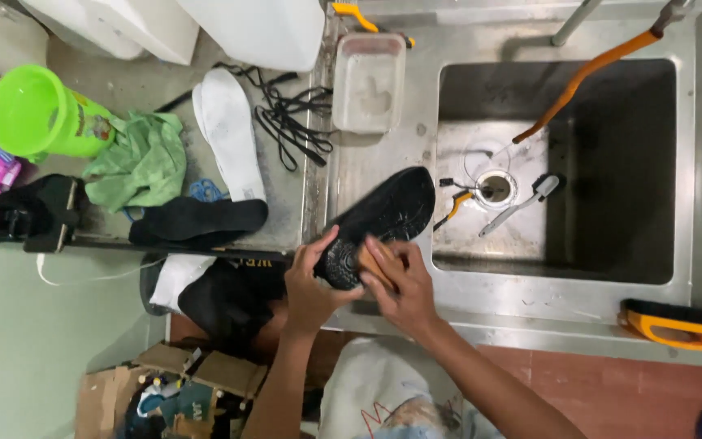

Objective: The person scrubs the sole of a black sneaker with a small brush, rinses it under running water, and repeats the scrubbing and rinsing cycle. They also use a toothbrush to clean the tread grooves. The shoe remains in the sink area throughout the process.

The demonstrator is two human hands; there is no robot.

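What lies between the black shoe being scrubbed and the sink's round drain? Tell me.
In the head view, small orange-handled pliers lie on the steel sink floor between the black shoe and the round drain.

A green bucket point(36, 112) sits at ten o'clock, a white insole point(229, 130) at eleven, an orange hose point(582, 77) at one, an orange-handled brush point(678, 324) at four.

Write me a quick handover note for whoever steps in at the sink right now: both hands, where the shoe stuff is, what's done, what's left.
Left hand grips the heel end of the black shoe, sole up on the sink's front edge.
Right hand presses a small brown brush onto the sole.
Done: laces are out and the white insole lies on the counter, a dark insole beside it.
Left: scrubbing is under way; how much of the sole is clean cannot be told.
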